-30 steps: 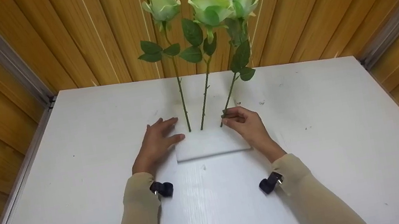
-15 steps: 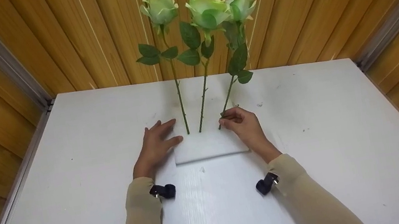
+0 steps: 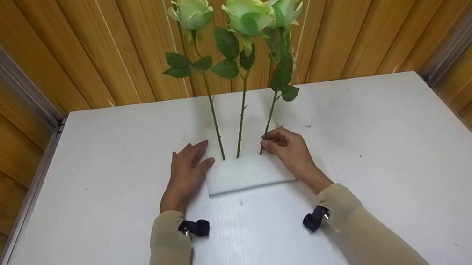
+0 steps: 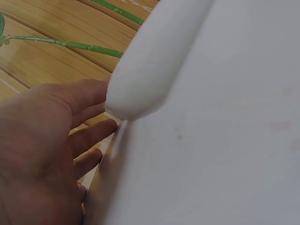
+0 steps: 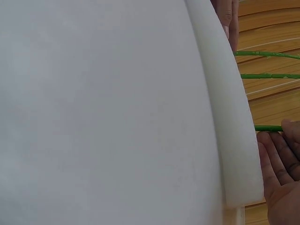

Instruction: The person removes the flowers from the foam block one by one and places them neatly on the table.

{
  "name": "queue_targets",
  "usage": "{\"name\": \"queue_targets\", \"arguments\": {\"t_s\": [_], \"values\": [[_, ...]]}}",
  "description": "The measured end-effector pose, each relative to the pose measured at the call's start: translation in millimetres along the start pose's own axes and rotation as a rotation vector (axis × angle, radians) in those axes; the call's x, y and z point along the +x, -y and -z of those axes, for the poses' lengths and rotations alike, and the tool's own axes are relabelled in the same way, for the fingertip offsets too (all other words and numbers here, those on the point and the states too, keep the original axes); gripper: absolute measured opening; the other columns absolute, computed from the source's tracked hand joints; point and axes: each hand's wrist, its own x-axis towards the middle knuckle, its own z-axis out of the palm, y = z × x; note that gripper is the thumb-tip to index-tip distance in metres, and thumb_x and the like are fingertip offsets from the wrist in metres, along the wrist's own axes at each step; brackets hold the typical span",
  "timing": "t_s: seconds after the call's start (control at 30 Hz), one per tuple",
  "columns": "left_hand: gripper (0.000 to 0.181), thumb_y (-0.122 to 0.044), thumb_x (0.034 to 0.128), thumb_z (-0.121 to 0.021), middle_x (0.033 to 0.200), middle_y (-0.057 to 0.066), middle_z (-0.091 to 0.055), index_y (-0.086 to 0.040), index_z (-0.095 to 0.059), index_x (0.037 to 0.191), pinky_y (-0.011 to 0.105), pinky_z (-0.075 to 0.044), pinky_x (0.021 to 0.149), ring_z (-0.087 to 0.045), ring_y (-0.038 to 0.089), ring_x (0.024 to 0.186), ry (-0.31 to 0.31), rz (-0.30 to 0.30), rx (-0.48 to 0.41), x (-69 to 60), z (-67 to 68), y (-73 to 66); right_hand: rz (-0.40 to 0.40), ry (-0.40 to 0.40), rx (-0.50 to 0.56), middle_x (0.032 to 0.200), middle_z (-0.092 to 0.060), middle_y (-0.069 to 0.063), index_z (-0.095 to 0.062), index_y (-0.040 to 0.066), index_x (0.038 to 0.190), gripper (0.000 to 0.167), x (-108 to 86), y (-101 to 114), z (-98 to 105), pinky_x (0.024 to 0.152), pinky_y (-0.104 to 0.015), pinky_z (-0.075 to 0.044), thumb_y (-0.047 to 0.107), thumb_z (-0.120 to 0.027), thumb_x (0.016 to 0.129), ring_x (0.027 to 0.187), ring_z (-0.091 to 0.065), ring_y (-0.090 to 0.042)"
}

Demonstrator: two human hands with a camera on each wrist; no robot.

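Three pale green roses stand in a flat white foam block on the table. The left rose is nearly upright, the middle rose leans a little right, and the right rose leans further, its bloom partly behind the middle one. My right hand pinches the right rose's stem low, just above the foam. At the block's left edge rests my left hand, fingers extended and thumb on the foam; in the left wrist view its fingers lie along the block's side.
The white table spreads around the block, with small dark marks on it. Wood-panelled walls rise behind and at both sides. Black wrist cameras sit on both sleeves.
The head view has shifted slightly, so everything sits a little lower in it. Both hands keep their places; the right hand still pinches the right rose's stem.
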Motion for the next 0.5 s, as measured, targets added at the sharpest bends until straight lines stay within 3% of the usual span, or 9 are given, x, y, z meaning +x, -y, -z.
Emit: {"name": "queue_targets", "arguments": {"t_s": [0.17,0.37,0.5], "values": [[0.052,-0.023,0.1044,-0.067,0.155,0.013,-0.056,-0.006,-0.058,0.152,0.048,0.007,0.131,-0.030,0.037,0.156,-0.002,-0.002,0.014,-0.4,-2.5,-0.2,0.020,-0.013,0.003,0.099,-0.076,-0.018,-0.073,-0.007,0.106,0.011,0.3,0.1,0.1,0.079,-0.022,-0.061,-0.003,-0.075,0.096,0.090,-0.073,-0.020],[0.051,-0.023,0.1043,-0.067,0.153,0.015,-0.057,-0.005,-0.059,0.151,0.049,0.006,0.131,-0.032,0.037,0.156,-0.012,-0.021,0.013,-0.8,-3.6,-2.3,-0.005,-0.060,-0.037,0.103,-0.073,-0.027,-0.068,-0.012,0.107,0.010,-5.9,16.3,-3.4,0.080,-0.023,-0.061,-0.007,-0.068,0.098,0.095,-0.072,-0.034],[0.051,-0.023,0.1042,-0.067,0.153,0.015,-0.058,-0.005,-0.059,0.151,0.050,0.006,0.131,-0.032,0.038,0.155,-0.013,-0.028,0.014,-0.3,-3.4,-3.4,-0.018,-0.085,-0.053,0.104,-0.073,-0.028,-0.067,-0.012,0.108,0.010,0.0,4.5,-3.3,0.078,-0.023,-0.061,-0.006,-0.067,0.099,0.096,-0.071,-0.038]]}}
